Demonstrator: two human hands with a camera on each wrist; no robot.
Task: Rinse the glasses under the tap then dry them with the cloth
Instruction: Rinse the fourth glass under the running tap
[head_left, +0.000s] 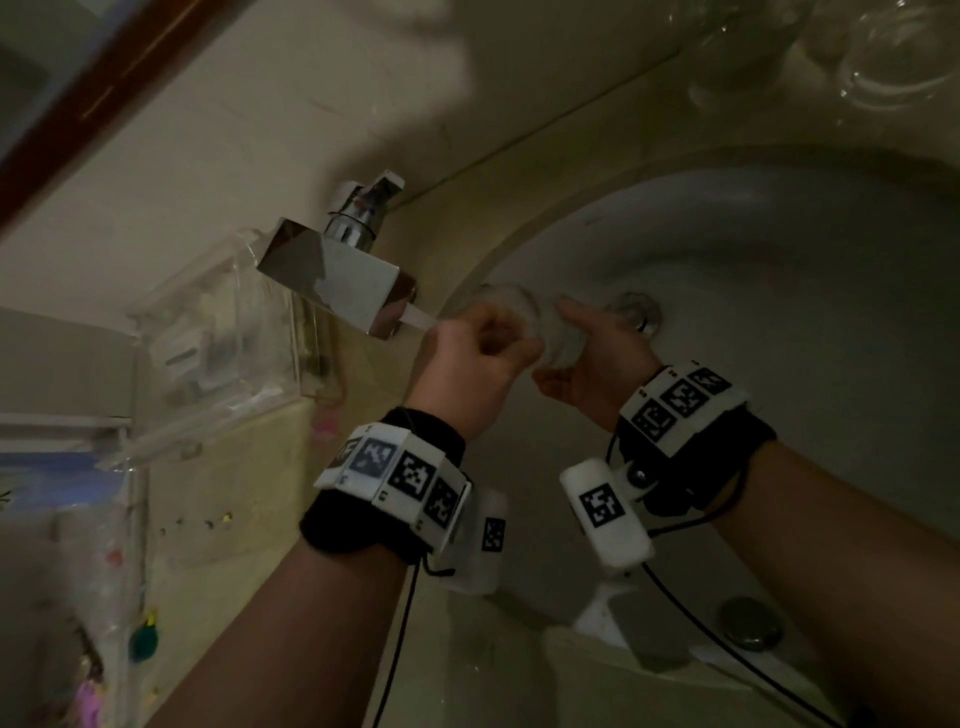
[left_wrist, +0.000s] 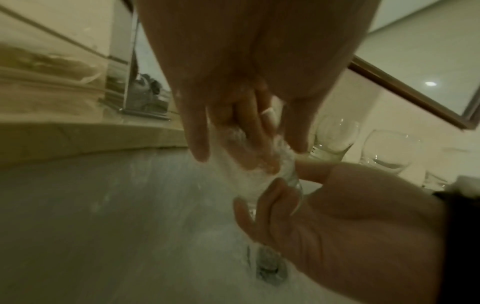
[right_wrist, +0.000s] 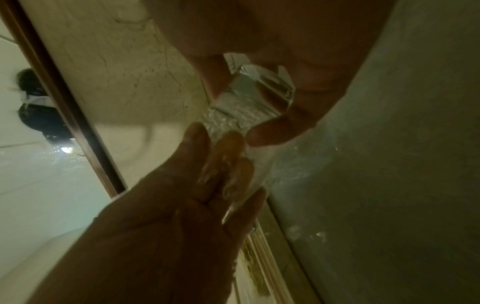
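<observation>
Clear drinking glass (head_left: 545, 332) is right under the chrome tap (head_left: 343, 283), over the white sink (head_left: 779, 312), both hands gripping it: left hand (head_left: 467, 358), right hand (head_left: 597, 364). Looks mid-rinse; more clear glasses (left_wrist: 384, 150) wait on the tabletop, drying not begun.

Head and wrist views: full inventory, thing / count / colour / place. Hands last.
glass being rinsed: 1, clear, held over the sink by the tap's spout, water on it
tap: 1, chrome, on the counter at the sink's edge, running
sink: 1, white, below the hands
drain: 1, metal, in the sink's bottom
spare glasses: at least 2, clear, on the counter beside the sink
clear box: 1, transparent, on the counter behind the tap
mirror frame: 1, brown, on the wall
wrist bands: 2, black with white markers
left hand: grips the glass
right hand: grips the glass
</observation>
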